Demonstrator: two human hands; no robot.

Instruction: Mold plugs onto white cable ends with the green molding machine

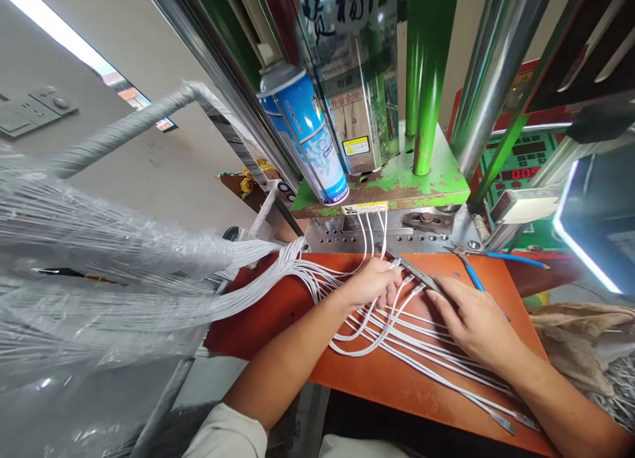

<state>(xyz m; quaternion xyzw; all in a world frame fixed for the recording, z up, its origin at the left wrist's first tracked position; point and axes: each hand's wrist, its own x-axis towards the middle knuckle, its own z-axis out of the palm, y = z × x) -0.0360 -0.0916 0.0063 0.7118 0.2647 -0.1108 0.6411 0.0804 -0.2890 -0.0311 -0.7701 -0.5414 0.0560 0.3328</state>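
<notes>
My left hand (372, 286) pinches a white cable close to its plug, up against a narrow metal bar (415, 270). My right hand (473, 316) grips the bar's near right end between thumb and fingers. Several cable plugs (408, 280) sit in a row along the bar. From them, white cables (374, 349) loop down over the orange table top (397, 388). More loose cables run under my right forearm to plug ends (502, 421) near the table's front edge.
Behind the table stands a press with a green plate (436, 192); white cables hang beneath it. A blue spray can (307, 134) is fixed at its left. Blue-handled pliers (516, 258) lie at right. Plastic-wrapped cable bundles (124, 239) fill the left. A lit magnifier lamp (595, 226) stands right.
</notes>
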